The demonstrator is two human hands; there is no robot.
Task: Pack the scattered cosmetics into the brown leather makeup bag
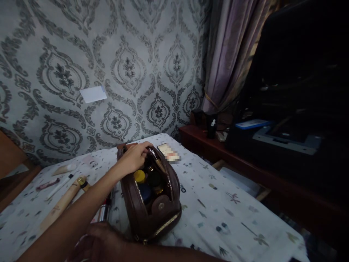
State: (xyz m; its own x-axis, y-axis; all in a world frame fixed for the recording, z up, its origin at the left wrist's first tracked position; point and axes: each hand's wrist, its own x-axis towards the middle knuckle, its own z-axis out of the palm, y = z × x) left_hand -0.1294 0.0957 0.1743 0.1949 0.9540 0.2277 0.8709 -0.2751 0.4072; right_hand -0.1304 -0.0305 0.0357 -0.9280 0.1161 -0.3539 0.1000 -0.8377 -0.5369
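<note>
A brown zippered toiletry bag (pixel 130 207) stands on the bed with its top unzipped. My left hand (pixel 136 157) is at the far end of its opening, fingers curled over the inside edge; what they grip is hidden. Beside the fingertips, a brush with a silver ferrule (pixel 156 158) leans inside the bag. A yellow lid (pixel 139 176), a dark blue lid (pixel 144 193) and a dark round jar (pixel 154 179) show within. Low in front, my right hand (pixel 99 242) is curled round something too dim to make out, next to a silver and red container (pixel 104 211).
On the patterned sheet (pixel 207 218) left of the bag lie a beige tube (pixel 61 207), a gold-capped bottle (pixel 83 183) and a white pen-like stick (pixel 58 187). A phone (pixel 169 153) lies beyond the bag. At right stands a reddish-brown desk (pixel 196 140) with an open drawer (pixel 240 180).
</note>
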